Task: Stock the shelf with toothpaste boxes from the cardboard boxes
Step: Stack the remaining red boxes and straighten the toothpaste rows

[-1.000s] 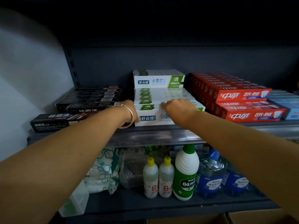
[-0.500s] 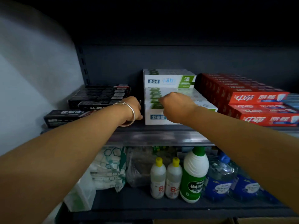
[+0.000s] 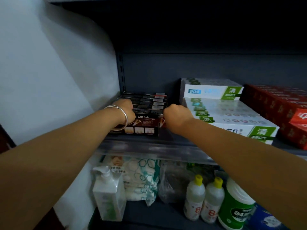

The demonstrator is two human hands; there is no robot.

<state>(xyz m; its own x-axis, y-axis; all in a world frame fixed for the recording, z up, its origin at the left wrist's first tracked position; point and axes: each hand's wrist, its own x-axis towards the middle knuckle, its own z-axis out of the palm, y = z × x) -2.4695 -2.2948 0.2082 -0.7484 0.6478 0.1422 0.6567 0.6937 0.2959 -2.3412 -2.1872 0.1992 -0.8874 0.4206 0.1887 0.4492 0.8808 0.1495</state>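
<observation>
Dark toothpaste boxes (image 3: 149, 103) are stacked at the left end of the grey shelf (image 3: 149, 147). In front of them lies one dark toothpaste box (image 3: 143, 128), its long side towards me. My left hand (image 3: 124, 112), with a silver bangle at the wrist, grips its left end. At its right end my right hand (image 3: 176, 117) is curled into a fist; the fingers of both hands are hidden behind their backs. White-and-green toothpaste boxes (image 3: 232, 118) are stacked just right of my right hand, and red toothpaste boxes (image 3: 282, 105) lie beyond them.
A white wall (image 3: 49, 80) bounds the shelf on the left. On the lower shelf stand a pump bottle (image 3: 108, 193), wrapped cloth packs (image 3: 141, 180), two small yellow-capped bottles (image 3: 204, 200) and a green-and-white bottle (image 3: 235, 208). The shelf above is dark.
Both hands moved left, from the white-and-green boxes to the dark toothpaste box at the shelf's left end. The view swung left and closer with them.
</observation>
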